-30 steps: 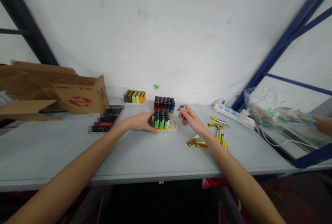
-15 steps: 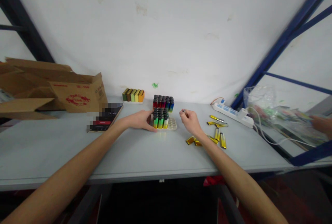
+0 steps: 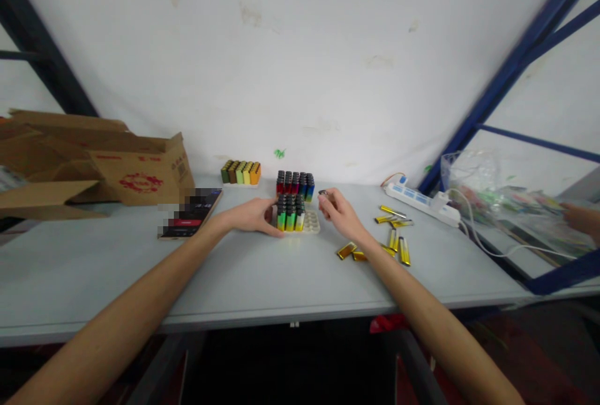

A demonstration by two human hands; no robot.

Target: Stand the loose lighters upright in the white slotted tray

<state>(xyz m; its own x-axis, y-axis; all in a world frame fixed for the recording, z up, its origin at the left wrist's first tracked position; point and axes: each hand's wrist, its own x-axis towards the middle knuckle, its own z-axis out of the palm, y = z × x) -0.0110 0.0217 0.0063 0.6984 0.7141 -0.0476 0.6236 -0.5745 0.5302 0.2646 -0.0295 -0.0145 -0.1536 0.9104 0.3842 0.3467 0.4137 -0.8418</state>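
lighters [image 3: 290,219] stand upright in the tray [image 3: 315,230], left of your right hand [image 3: 328,199], which is closed on another lighter [image 3: 322,192], long axis hidden; it's nearer the bare cells [image 3: 310,222]. your left hand [image 3: 255,216] cups the left end, fingers apart.

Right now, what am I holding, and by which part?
Your right hand pinches an apparent lighter, one end showing; the gripped part is hidden. Your left hand spans the left side of the tray; whether it grips is unclear.
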